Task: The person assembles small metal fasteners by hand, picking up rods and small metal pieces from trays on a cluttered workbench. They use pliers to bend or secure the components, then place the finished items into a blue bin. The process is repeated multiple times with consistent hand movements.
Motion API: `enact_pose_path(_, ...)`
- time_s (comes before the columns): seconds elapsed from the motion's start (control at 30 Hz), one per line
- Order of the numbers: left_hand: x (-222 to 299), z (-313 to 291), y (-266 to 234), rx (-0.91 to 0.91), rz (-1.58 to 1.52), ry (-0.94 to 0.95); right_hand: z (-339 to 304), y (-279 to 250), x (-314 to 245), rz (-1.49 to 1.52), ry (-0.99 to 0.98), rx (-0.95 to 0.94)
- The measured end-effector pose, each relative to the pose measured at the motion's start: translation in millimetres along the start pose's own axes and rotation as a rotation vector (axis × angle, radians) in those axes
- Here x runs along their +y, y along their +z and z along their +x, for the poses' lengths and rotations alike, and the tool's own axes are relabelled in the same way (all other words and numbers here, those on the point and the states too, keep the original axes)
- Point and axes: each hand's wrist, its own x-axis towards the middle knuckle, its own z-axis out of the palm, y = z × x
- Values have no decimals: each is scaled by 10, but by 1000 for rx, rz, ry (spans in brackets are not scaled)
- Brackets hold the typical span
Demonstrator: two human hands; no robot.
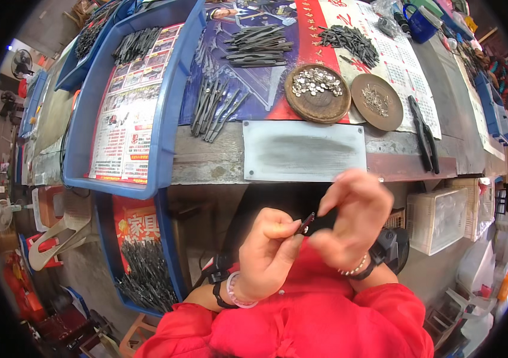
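Between its thumb and index finger, my left hand (269, 247) pinches a small dark metal piece (306, 223) with a shiny spot on it, held above my lap. Just to its right, my right hand (355, 221) is slightly blurred, thumb and fingers apart, with nothing visible in them. Beyond both hands, a pale rectangular plate (305, 170) with a dark smudge lies at the table's edge. Behind it stand a wooden bowl (296, 111) of small shiny round pieces and a brown dish (386, 122) of small silvery pins. Black-handled pliers (424, 134) lie to the right.
Dark slim metal pieces lie in several piles, including a large stack (258, 45), a fanned group (215, 107) and a heap (349, 45). At left is a paper-lined blue tray (172, 101). Below it, a blue bin (108, 238) holds more dark pieces. White crates (436, 221) stand at right.
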Motion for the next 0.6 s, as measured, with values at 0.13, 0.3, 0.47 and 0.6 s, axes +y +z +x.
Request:
enact_pose_path(0.13, 103, -76, 32, 30, -38, -20, -21, 48, -73, 31, 235, -10)
enact_pose_path(0.3, 89, -11, -34, -13, 104, 90, -43, 125, -142, -151, 52, -187)
enact_pose_path(0.47, 84, -16, -24, 12, 63, 64, 48, 90, -28, -179, 0, -204)
enact_pose_path(0.6, 56, 9, -56, 12, 171, 119, -32, 168, -56, -200, -24, -281)
